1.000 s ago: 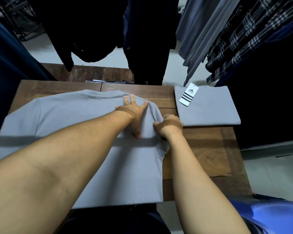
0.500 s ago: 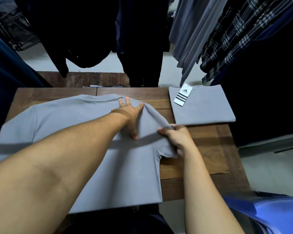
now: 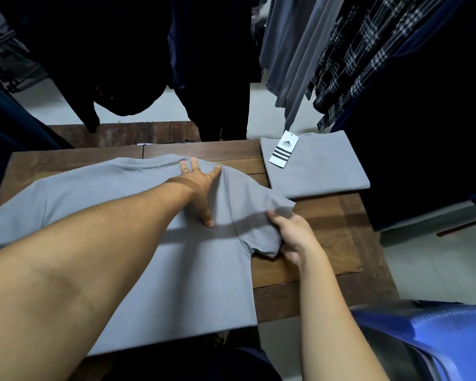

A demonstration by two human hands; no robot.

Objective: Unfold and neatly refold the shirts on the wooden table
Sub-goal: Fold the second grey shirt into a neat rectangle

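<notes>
The unfolded grey shirt (image 3: 121,243) is lying flat across the left and middle of the table (image 3: 327,243), its collar pointing toward the far edge and its hem reaching past the near edge; the left hand (image 3: 201,185) is pressing down on it just right of the collar, fingers straight and spread, holding nothing; the right hand (image 3: 291,235) is gripping the shirt's right sleeve (image 3: 264,215), thumb on top and fingers curling underneath, and the sleeve is rising off the wood in a loose ridge between the two hands. A folded grey shirt (image 3: 322,171) is sitting at the far right corner, just beside the raised sleeve; a white tag (image 3: 283,148) with dark stripes is lying on its far left part. Dark garments and a plaid shirt (image 3: 368,50) are hanging beyond the far edge; a blue plastic object (image 3: 437,334) is standing off the near right corner.
</notes>
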